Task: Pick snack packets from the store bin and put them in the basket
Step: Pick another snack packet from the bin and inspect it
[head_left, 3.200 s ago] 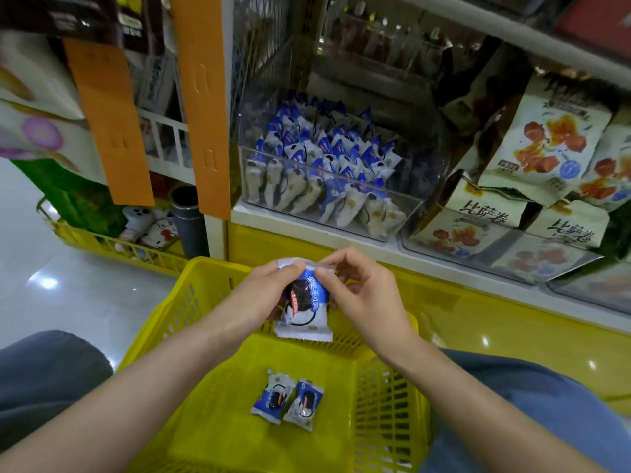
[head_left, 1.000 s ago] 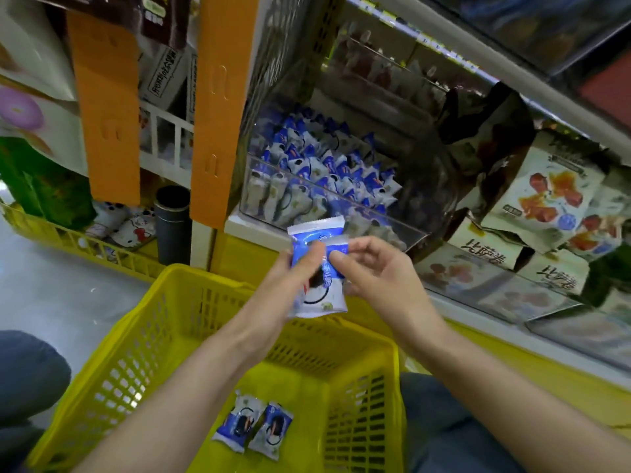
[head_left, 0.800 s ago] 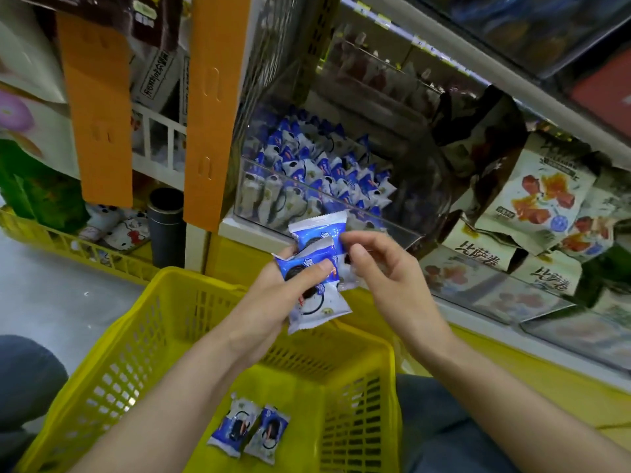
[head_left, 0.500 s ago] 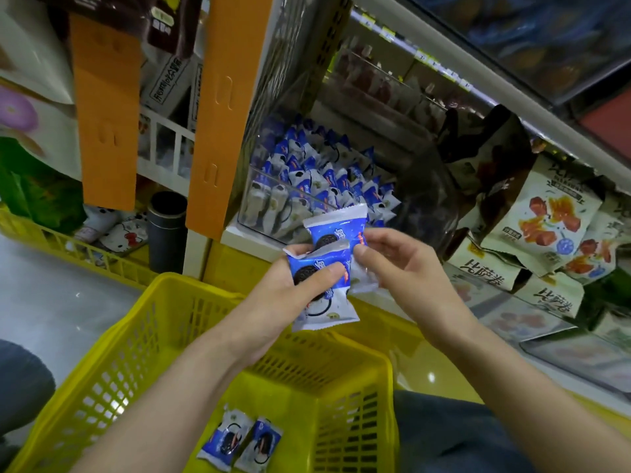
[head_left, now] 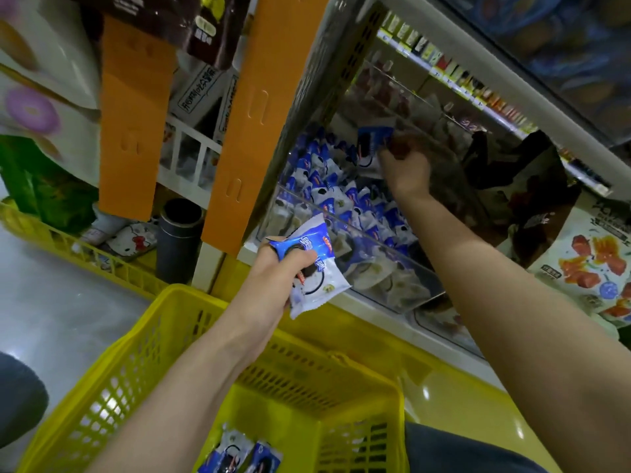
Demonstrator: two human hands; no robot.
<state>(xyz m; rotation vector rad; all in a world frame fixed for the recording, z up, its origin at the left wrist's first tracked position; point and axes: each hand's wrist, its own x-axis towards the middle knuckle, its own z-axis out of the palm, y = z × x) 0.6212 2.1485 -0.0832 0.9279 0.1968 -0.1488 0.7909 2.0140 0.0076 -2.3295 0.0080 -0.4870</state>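
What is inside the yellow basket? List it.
Two blue-and-white snack packets lie side by side on the floor of the yellow basket. The left forearm hides part of that floor.

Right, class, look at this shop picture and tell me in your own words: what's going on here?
A person is taking blue-and-white snack packets from a clear store bin on the shelf. The left hand grips one snack packet above the far edge of the yellow basket. The right hand is up in the bin, pinching a second packet above the pile. Two packets already lie on the basket floor.
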